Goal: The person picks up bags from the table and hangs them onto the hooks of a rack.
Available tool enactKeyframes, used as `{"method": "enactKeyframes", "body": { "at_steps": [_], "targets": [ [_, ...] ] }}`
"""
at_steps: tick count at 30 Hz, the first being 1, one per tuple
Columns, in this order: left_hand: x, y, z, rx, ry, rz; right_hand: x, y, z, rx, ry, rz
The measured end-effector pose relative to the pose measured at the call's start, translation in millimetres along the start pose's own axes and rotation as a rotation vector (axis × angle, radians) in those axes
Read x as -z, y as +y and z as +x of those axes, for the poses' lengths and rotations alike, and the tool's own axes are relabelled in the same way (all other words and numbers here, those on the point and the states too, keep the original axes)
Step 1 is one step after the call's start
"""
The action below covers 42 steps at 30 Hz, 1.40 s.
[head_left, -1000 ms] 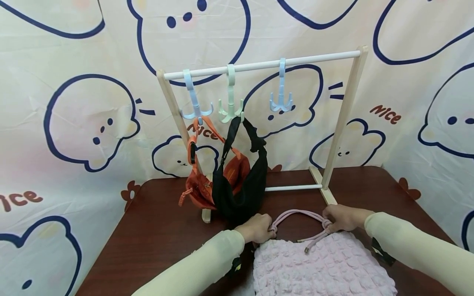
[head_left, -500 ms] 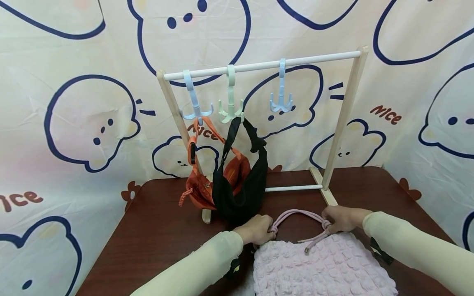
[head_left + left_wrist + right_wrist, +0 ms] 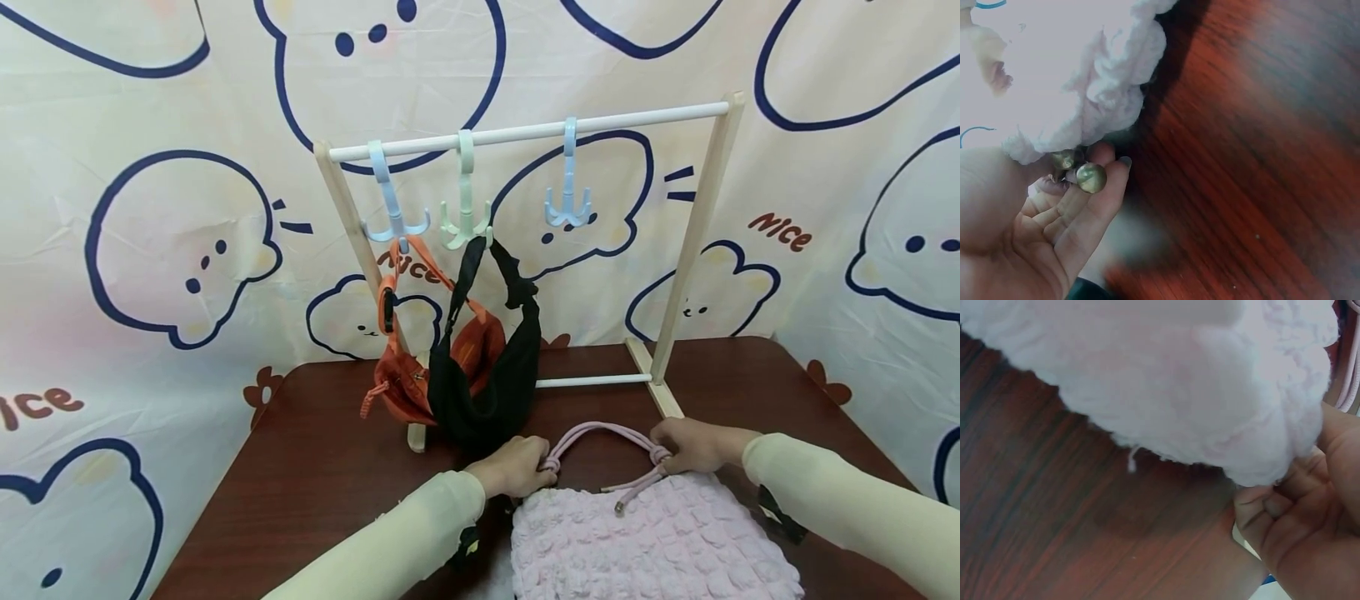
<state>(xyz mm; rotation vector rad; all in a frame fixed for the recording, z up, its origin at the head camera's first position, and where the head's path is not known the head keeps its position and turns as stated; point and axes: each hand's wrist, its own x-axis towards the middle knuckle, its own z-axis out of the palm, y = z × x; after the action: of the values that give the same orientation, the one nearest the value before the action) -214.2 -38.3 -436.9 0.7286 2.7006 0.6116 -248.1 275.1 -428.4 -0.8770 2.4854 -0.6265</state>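
A pale pink puffy handbag [image 3: 648, 537] lies at the table's front, its knotted rope handle [image 3: 600, 427] arching up behind it. At the handle's left end, my left hand [image 3: 516, 467] grips the cord by the bag's corner. The left wrist view shows round brass-coloured cord ends [image 3: 1092, 178] between those fingers. My right hand [image 3: 693, 443] holds the other knotted end at the bag's far right corner; in the right wrist view its fingers [image 3: 1257, 515] curl beneath the bag's edge, with the fingertips partly hidden.
Behind the bag stands a wooden rack with a white rail [image 3: 525, 133]. A right-hand blue hook [image 3: 568, 179] bears nothing. An orange bag [image 3: 401, 379] hangs from the left blue hook [image 3: 388, 196], and a black bag [image 3: 487, 392] from the green hook [image 3: 466, 196].
Both hands keep their hold on the handle ends. The left hand and sleeve have shifted very slightly left; the pink bag stays nearly in place.
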Motion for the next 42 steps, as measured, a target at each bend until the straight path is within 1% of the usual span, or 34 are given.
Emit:
{"method": "enactKeyframes", "body": {
  "at_steps": [5,9,14,18,22,27,31,35,39,42],
  "targets": [
    [1.9,-3.4,-0.5,-0.025,-0.014,0.03,-0.7,3.3,0.6,0.018,0.024,0.011],
    [2.8,-4.8,-1.5,-0.031,-0.017,0.054,0.2,6.0,-0.4,0.04,0.035,0.012],
    [2.7,-3.6,-4.2,-0.022,-0.007,0.028,0.7,9.8,-3.8,0.069,0.04,0.04],
    [3.2,-1.5,-6.2,-0.02,0.015,0.02,1.2,9.7,-6.4,0.064,0.035,0.09],
    [4.0,0.7,-8.1,-0.015,0.04,0.007,2.2,7.0,-8.9,0.075,0.049,0.11],
    [6.2,3.1,-11.3,-0.006,0.049,-0.025,3.2,3.1,-11.4,0.082,0.066,0.117],
    [8.6,5.6,-14.0,-0.013,0.061,-0.05,5.0,0.6,-13.5,0.066,0.087,0.101],
    [8.4,7.3,-15.6,-0.016,0.069,-0.109,5.7,-1.2,-15.7,0.054,0.115,0.079],
    [6.6,6.9,-16.3,-0.007,0.079,-0.162,6.2,-2.0,-17.7,0.075,0.139,0.073],
    [5.3,5.0,-16.6,-0.006,0.098,-0.182,7.2,-1.7,-19.0,0.1,0.151,0.082]
  ]
}}
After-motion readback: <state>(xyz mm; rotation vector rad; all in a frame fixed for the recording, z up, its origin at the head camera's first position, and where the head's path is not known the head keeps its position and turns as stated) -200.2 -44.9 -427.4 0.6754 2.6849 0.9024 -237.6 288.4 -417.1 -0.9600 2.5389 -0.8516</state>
